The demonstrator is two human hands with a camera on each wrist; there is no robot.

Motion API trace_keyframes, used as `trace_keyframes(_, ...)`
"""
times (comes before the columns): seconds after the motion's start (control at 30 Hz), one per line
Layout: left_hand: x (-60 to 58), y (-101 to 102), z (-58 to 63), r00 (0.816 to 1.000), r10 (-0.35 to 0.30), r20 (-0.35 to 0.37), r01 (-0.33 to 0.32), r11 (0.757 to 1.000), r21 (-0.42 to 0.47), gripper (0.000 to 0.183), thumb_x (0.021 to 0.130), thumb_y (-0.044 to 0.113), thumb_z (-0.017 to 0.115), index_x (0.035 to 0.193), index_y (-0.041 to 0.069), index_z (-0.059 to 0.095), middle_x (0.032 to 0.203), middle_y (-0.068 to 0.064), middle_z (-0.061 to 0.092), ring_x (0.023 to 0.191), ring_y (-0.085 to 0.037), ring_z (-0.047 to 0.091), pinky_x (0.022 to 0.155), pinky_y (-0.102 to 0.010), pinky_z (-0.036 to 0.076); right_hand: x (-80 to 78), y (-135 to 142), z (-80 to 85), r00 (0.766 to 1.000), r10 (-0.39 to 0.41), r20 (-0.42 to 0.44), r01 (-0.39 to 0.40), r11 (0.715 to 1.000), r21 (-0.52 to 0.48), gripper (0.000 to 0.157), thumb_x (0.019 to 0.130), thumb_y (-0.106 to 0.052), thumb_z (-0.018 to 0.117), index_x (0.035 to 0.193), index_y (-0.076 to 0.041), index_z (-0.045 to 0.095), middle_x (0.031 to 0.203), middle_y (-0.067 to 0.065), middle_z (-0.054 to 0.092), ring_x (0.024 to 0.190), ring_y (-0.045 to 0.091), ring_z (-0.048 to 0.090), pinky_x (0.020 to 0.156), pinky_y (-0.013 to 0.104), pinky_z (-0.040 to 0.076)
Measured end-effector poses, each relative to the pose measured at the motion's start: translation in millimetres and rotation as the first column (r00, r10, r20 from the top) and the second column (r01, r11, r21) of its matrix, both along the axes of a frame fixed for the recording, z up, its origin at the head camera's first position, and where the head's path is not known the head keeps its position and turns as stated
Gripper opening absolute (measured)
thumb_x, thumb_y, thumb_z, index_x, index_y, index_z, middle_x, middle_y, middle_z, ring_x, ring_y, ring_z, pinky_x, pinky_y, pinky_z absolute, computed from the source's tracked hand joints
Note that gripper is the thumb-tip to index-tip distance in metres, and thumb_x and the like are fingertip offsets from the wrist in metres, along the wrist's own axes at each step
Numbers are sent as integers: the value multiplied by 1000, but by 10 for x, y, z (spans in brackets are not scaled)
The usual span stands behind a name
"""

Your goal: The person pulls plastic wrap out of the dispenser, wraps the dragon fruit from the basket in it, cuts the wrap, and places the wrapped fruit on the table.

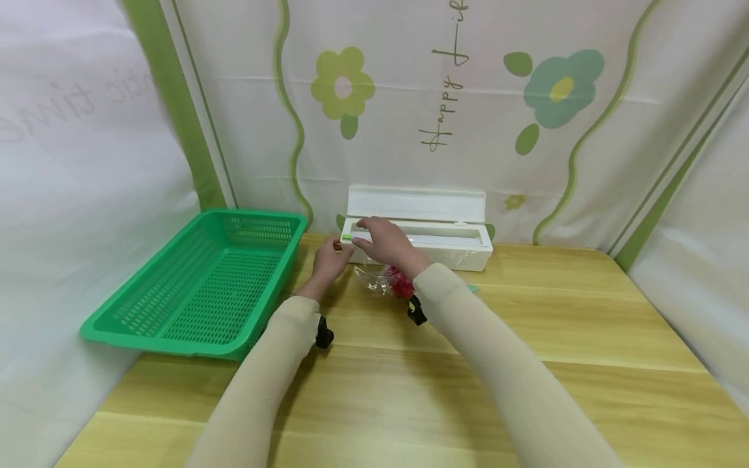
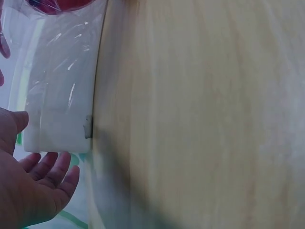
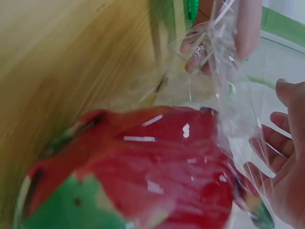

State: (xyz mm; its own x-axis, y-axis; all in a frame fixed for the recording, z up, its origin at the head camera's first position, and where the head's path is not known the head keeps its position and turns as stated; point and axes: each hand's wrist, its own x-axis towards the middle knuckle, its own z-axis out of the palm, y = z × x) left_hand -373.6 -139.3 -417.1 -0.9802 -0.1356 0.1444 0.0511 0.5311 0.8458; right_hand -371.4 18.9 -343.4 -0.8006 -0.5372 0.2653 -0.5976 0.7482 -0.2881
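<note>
Cling-film dispenser point(image 1: 450, 259), frame centre
We judge the left hand point(image 1: 331, 261), fingers loose, steadies its end; right hand point(image 1: 391, 242), fingers released, hovers above.

Table point(image 1: 363, 403) looks like wood or wood-grain laminate, smooth with a soft sheen. The box point(image 1: 462, 259) near its far edge is smooth white plastic, a bit shiny. Clear plastic film point(image 1: 371, 279) is super glossy and crinkly — the red-and-green fruit point(image 3: 167, 162) underneath looks glossy too, though that could just be the film. Basket point(image 1: 164, 349) at the far left corner is perforated plastic, kinda satin. Sleeves point(image 1: 497, 370) look like matt cloth.
</note>
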Motion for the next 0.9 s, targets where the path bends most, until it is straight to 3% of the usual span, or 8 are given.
trace_keyframes(0.27, -54, -3, -30, 1000, 10, -23, -11, 999, -43, 49, 80, 42, 60, 109, 4, 50, 103, -9, 54, 96, -23, 52, 76, -34, 45, -87, -99, -62, 1000, -15, -23, 15, 1000, 20, 46, 88, -38, 51, 123, -8, 48, 121, 5, 50, 111, 20, 45, 93, 32, 34)
trace_keyframes(0.6, -90, -19, -35, 999, 36, -34, -40, 993, -110, 41, 81, 38, 61, 104, 6, 51, 98, -6, 56, 91, -21, 53, 74, -34, 44, -157, -210, -105, 998, -39, 46, 38, 999, 35, 45, 90, -36, 48, 125, -8, 46, 124, 4, 48, 113, 18, 44, 93, 30, 34)
trace_keyframes(0.9, -132, -38, -56, 997, 18, -69, -28, 988, -150, 37, 81, 36, 62, 103, 7, 54, 93, -5, 59, 86, -20, 54, 71, -34, 45, -205, -245, -148, 997, -61, 42, 59, 998, 36, 39, 90, -29, 49, 123, -8, 48, 123, 5, 49, 114, 19, 43, 95, 30, 32)
